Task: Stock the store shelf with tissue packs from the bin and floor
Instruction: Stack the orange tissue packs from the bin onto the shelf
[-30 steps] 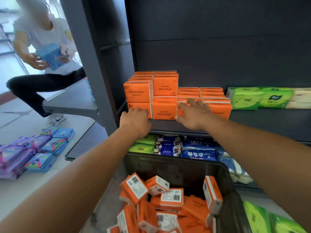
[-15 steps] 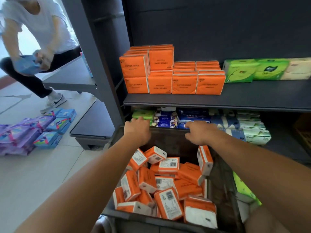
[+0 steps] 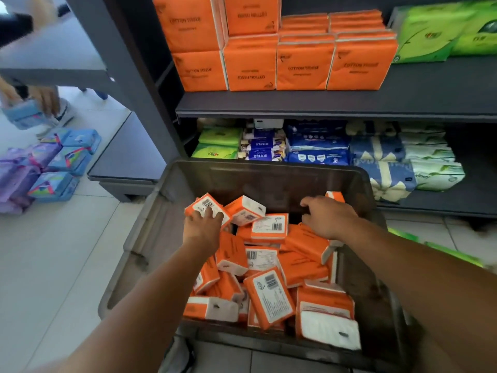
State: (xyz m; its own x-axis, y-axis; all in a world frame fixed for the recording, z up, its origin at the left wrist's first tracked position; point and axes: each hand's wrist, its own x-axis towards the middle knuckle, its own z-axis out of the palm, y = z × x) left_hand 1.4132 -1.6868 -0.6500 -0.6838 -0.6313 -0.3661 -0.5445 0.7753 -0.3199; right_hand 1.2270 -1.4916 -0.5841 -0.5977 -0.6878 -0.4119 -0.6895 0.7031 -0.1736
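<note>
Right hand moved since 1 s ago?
Yes. The right hand left the shelf edge by the orange stack and dropped into the bin, over loose packs.

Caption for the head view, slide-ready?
Left hand touches an orange tissue pack in the dark bin; right hand hovers over the pile, below the shelf.

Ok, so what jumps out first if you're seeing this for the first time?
The dark bin at bottom centre, heaped with jumbled orange tissue packs, with the left hand touching one and the right hand open above them. Above, neat orange stacks line the shelf.
</note>
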